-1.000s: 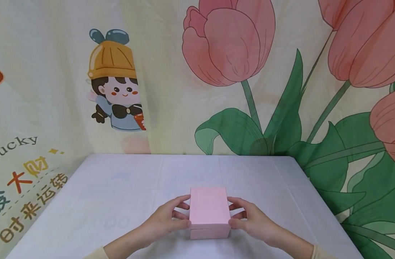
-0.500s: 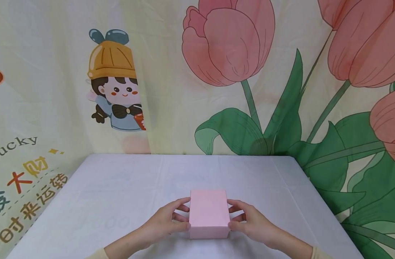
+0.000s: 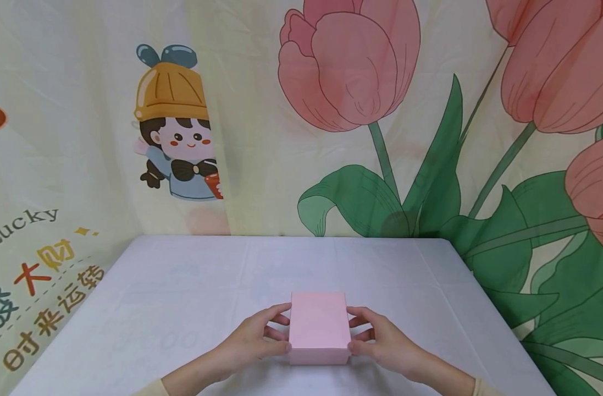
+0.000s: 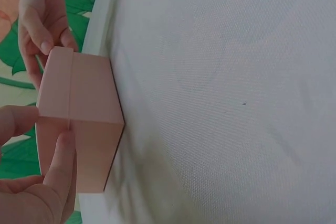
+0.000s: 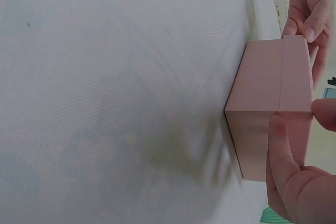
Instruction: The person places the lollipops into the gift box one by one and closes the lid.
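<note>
A pink box [image 3: 318,359] stands on the white-covered table, its lid [image 3: 319,320] sitting level on the base. My left hand [image 3: 261,333] holds the lid's left side with thumb and fingers. On the opposite side my right hand [image 3: 380,336] holds it in the same way. In the left wrist view a thin seam separates the lid [image 4: 56,82] from the base [image 4: 97,85], and fingertips lie at that seam. The right wrist view shows the same seam beside the lid [image 5: 295,74]. The box's inside is hidden.
The white cloth [image 3: 182,286] covers the table up to its back edge. Behind it hangs a curtain [image 3: 252,110] printed with tulips, a cartoon child and lettering.
The lid has come down over the base with both hands; the gap seen beneath it one second ago has closed. The hands have lowered slightly and keep their hold.
</note>
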A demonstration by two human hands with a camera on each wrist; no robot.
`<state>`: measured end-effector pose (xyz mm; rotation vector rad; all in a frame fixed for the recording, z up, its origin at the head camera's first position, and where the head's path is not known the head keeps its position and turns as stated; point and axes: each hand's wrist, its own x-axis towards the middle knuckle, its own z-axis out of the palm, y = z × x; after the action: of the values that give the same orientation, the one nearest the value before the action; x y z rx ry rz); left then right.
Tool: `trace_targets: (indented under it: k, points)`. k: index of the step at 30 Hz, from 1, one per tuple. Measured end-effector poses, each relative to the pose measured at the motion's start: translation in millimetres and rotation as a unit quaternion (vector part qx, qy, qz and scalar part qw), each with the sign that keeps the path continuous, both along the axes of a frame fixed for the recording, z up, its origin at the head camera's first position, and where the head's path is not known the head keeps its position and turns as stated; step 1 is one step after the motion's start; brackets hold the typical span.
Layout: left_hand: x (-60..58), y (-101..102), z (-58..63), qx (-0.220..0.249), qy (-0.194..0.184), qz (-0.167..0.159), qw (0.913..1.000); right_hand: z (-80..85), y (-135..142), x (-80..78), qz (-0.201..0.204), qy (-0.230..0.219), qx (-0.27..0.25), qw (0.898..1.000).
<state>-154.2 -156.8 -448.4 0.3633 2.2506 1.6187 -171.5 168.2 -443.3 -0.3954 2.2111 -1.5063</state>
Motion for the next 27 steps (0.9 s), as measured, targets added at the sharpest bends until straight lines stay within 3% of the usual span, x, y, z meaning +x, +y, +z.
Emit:
trace_targets:
  k: [27]
  points:
    - [-0.8,0.9,-2.7,0.001,-0.002,-0.010,0.9999,-3.9,0.5,-0.1,0.002,-0.013,-0.002,1.000]
